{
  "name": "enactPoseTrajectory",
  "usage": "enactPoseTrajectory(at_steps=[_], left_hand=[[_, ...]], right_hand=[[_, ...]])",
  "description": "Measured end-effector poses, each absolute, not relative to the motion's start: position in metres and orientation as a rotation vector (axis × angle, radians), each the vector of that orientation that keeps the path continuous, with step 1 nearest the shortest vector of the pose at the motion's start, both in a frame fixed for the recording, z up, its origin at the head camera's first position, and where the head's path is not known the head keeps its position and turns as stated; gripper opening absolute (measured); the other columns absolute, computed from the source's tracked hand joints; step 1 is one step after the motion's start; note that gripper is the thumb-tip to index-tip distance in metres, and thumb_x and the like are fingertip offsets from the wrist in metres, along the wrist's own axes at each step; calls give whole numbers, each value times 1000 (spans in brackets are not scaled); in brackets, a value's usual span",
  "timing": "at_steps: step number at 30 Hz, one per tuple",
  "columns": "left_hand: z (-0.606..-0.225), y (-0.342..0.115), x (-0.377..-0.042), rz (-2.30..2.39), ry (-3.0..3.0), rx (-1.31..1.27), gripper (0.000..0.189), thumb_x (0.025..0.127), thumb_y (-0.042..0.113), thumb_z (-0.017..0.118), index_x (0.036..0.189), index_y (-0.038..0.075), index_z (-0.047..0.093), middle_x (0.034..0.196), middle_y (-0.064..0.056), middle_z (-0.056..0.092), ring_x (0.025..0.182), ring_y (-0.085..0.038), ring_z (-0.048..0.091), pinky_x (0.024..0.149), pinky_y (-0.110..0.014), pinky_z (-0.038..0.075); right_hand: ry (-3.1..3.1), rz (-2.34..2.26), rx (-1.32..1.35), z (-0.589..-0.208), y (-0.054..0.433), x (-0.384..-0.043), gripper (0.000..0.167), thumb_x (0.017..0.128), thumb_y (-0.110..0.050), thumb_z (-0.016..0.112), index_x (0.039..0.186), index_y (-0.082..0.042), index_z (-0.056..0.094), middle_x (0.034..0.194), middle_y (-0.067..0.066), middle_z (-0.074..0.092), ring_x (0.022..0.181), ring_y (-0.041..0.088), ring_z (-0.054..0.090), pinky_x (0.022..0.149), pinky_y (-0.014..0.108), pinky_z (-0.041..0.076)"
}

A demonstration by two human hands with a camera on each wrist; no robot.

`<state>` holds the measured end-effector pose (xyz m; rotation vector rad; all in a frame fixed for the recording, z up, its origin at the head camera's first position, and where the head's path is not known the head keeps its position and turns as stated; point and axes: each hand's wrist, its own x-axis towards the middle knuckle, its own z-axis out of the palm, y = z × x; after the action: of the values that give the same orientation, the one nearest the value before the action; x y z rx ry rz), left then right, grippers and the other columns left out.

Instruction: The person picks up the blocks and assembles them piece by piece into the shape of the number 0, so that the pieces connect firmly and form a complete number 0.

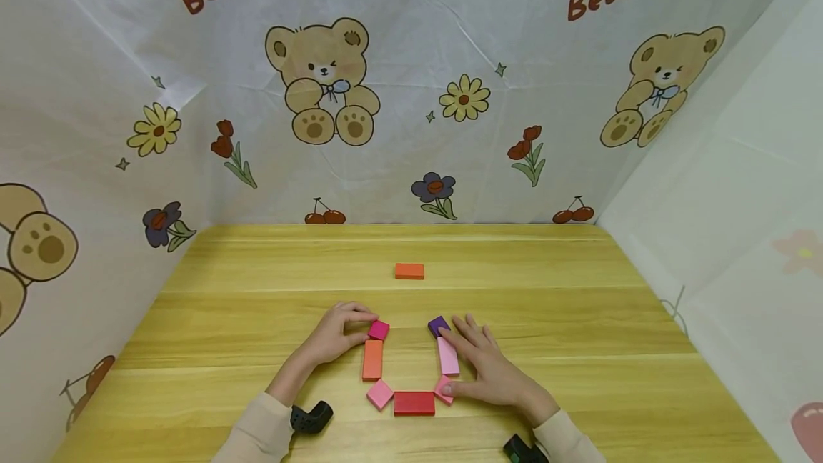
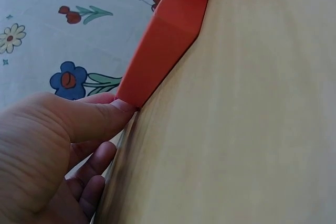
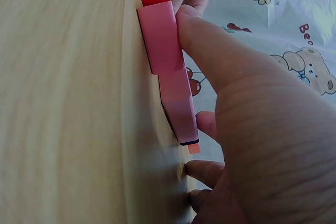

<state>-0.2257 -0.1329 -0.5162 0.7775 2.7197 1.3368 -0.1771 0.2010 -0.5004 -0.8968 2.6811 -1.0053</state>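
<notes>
Small coloured blocks form a U on the wooden table (image 1: 553,291). My left hand (image 1: 337,334) pinches a magenta block (image 1: 379,330) between thumb and index finger at the U's upper left end. Below it stands an orange block (image 1: 372,360), then a pink block (image 1: 380,394) turned cornerwise. A red block (image 1: 414,403) makes the bottom. My right hand (image 1: 491,366) lies spread along the right side. Its thumb touches a pink block (image 3: 161,40), and its index finger touches the purple block (image 1: 437,324). Between those two is a lilac-pink block (image 1: 448,356).
Beyond the U, a separate orange block (image 1: 409,271) lies near the table's back. A bear-patterned cloth (image 1: 398,34) hangs behind and at the sides. Black devices sit by both wrists, one at the left (image 1: 312,418), one at the right (image 1: 524,450).
</notes>
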Motion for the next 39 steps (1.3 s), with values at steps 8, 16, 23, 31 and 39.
enactPoseTrajectory(at_steps=[8,16,23,31,39], left_hand=[[-517,-135,-226,1417,2656,763,39,87,6,71,126,10,67,120,-3,66,117,-29,53,102,-52,44],[-512,-136,-219,1577,2565,573,51,81,-8,60,130,7,63,126,-9,62,119,-29,55,103,-51,42],[-501,-132,-205,1630,2584,522,52,85,7,71,135,6,57,136,-12,55,130,-35,48,110,-58,35],[-497,-128,-181,1450,2725,578,62,81,28,78,136,7,56,140,-14,50,132,-40,44,106,-64,35],[-507,-123,-167,1245,2799,595,83,73,51,80,143,19,50,144,-10,45,140,-40,31,107,-71,27]], right_hand=[[2686,-1005,-901,-501,201,-177,89,80,-52,74,153,-20,35,160,20,22,149,45,7,114,69,4],[2685,-1001,-898,-501,201,-177,89,80,-52,74,153,-21,35,161,19,22,149,45,7,114,69,4],[2670,-1001,-885,-501,201,-177,89,80,-52,74,153,-20,34,161,19,21,150,44,5,115,68,3],[2671,-1000,-893,-502,202,-177,89,80,-52,73,154,-20,33,161,19,20,150,44,5,115,68,3],[2679,-1006,-894,-503,203,-177,90,80,-53,74,153,-21,34,161,19,21,150,43,5,115,68,3]])
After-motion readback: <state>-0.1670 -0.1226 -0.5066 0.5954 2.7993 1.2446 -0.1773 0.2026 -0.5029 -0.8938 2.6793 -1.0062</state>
